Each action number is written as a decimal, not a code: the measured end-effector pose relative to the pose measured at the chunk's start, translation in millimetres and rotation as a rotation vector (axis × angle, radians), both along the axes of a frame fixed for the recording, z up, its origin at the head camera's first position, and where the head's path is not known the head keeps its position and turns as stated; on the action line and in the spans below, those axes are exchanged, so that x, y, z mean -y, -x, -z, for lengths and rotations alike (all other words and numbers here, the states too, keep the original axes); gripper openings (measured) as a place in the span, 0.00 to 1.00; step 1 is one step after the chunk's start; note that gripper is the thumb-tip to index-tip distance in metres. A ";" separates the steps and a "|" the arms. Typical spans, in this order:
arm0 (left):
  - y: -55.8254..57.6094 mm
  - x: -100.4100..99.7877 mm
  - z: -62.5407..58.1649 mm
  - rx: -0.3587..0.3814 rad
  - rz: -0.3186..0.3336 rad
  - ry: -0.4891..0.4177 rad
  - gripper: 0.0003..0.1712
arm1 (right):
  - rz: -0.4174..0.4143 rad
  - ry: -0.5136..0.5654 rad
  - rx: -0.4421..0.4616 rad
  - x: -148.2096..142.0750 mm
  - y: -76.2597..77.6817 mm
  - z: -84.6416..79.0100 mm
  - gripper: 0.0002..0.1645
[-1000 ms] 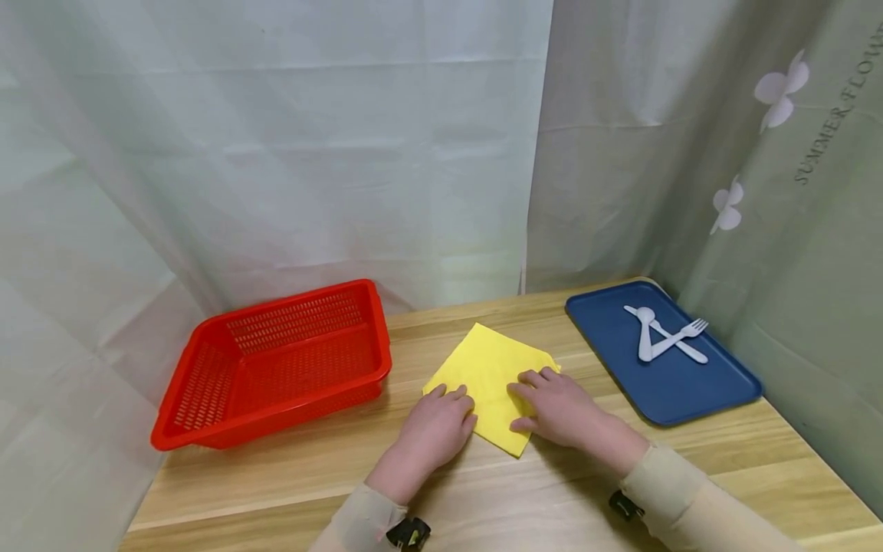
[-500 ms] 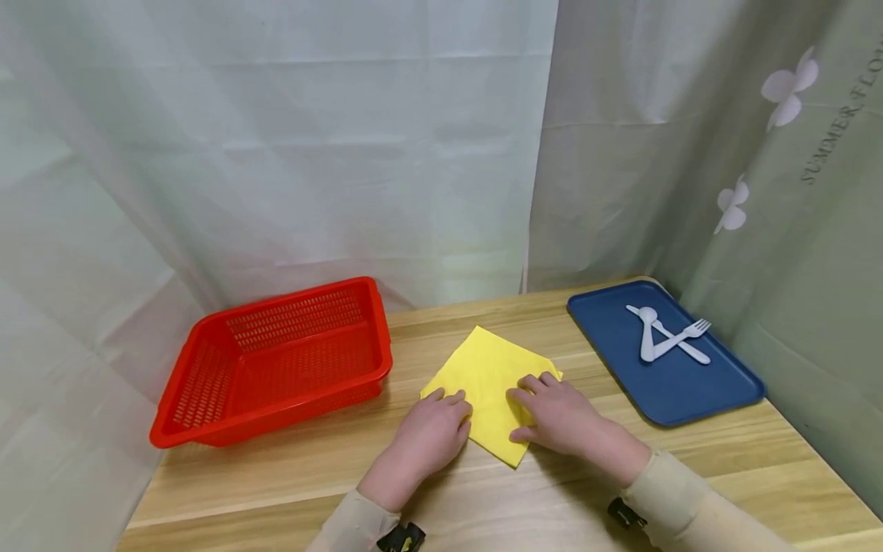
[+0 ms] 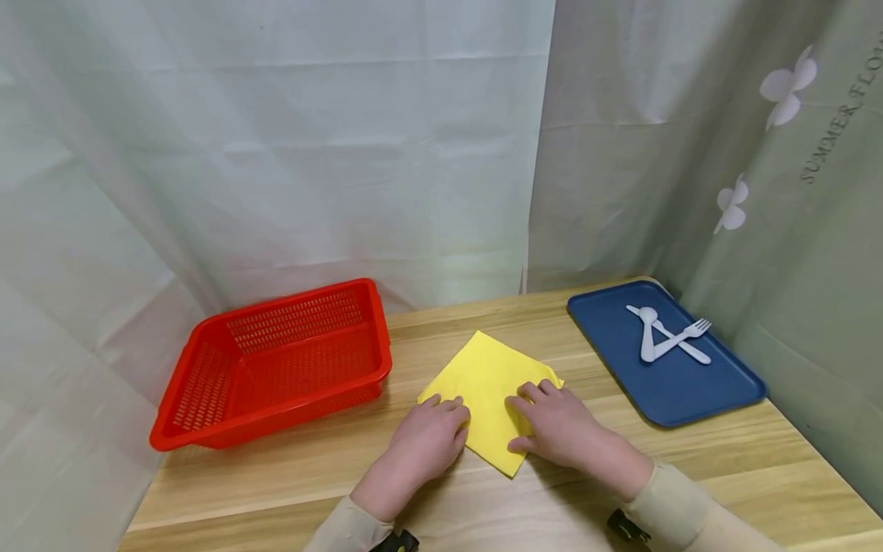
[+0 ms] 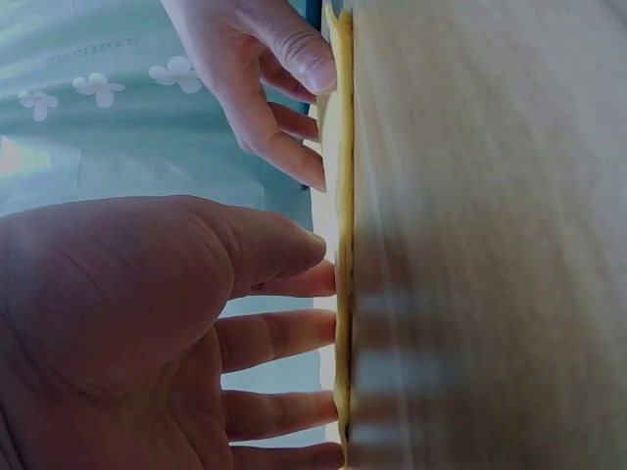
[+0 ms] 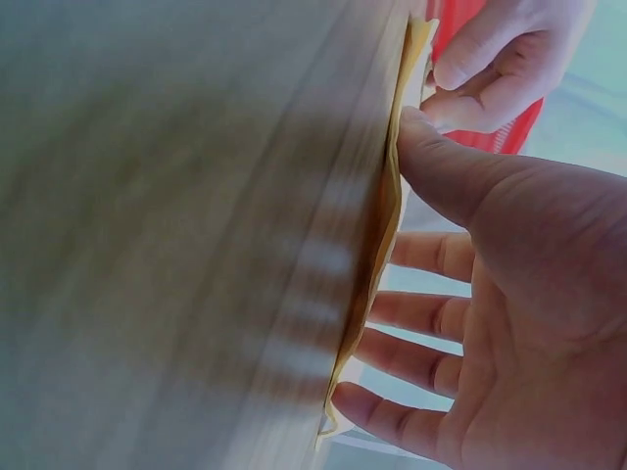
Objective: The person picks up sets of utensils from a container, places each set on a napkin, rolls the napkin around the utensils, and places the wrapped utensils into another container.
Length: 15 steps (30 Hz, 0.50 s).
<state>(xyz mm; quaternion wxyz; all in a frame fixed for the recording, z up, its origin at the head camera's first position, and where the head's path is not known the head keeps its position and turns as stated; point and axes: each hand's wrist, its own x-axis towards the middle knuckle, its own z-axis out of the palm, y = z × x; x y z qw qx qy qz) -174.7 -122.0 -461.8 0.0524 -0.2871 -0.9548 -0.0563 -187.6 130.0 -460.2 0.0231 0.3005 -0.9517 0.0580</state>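
Yellow cloth's (image 3: pixel 486 376) lying on the wooden table (image 3: pixel 276 491) between the red basket (image 3: pixel 276 420) and blue tray (image 3: pixel 683 400), left hand (image 3: pixel 429 438) and right hand (image 3: pixel 560 423) not gripping anything, just resting spread fingertips on it, I'd guess so it doesn't slide around.

The yellow cloth (image 3: pixel 486 376) looks matt. The red basket (image 3: pixel 276 411) seems of glossy plastic, and the surface (image 3: pixel 269 487) shows smooth wood grain.

Wood-grain table (image 3: pixel 262 491): red basket (image 3: pixel 290 412) at left, yellow cloth (image 3: pixel 486 383) in middle, blue tray (image 3: pixel 679 395) at right.
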 end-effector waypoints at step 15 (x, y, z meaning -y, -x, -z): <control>-3.6 -0.3 1.3 0.051 -0.073 0.096 0.28 | 0.019 0.011 0.082 1.7 -1.4 -7.4 0.38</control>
